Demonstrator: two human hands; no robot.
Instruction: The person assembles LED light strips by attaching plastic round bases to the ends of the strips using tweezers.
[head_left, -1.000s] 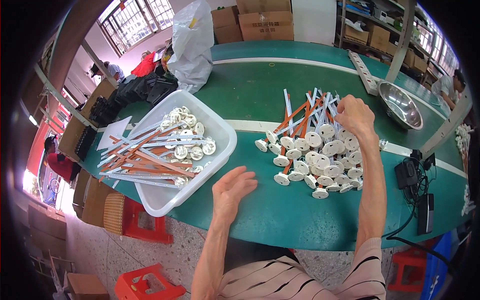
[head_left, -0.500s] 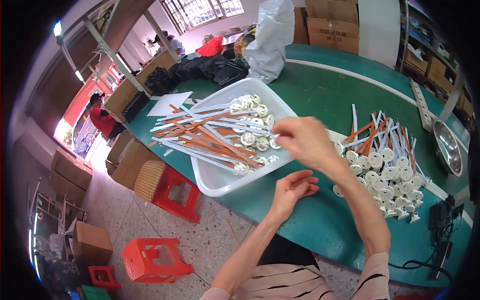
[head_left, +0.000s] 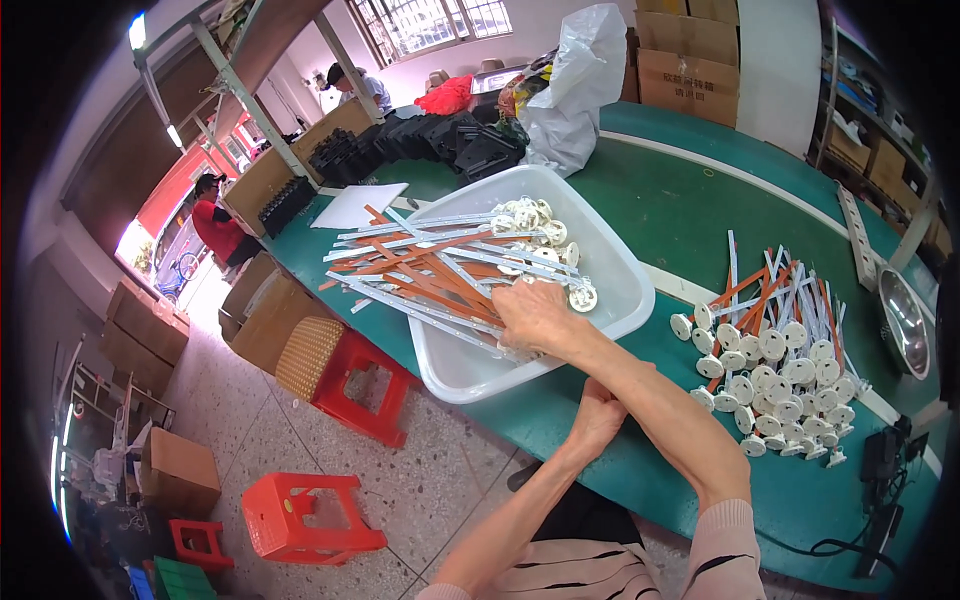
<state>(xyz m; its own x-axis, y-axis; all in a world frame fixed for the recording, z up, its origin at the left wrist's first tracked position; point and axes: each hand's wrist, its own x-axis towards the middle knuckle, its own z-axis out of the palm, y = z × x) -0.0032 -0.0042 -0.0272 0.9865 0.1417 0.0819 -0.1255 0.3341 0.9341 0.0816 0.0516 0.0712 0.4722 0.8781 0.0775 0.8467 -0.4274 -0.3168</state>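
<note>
Cardboard boxes (head_left: 688, 85) stand stacked; a metal bowl (head_left: 906, 322) shines.

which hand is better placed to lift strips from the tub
Probably the right hand: it's at the flat strips in the white plastic tub; the left hand is outside, partly behind the right forearm.

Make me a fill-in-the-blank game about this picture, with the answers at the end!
1. The hand over the tub is the person's ____ one.
2. That tub is coloured ____.
3. The table is mostly ____.
4. The strips with round ends outside the tub lie to its ____ in the picture.

Missing words: right; white; green; right.
</note>
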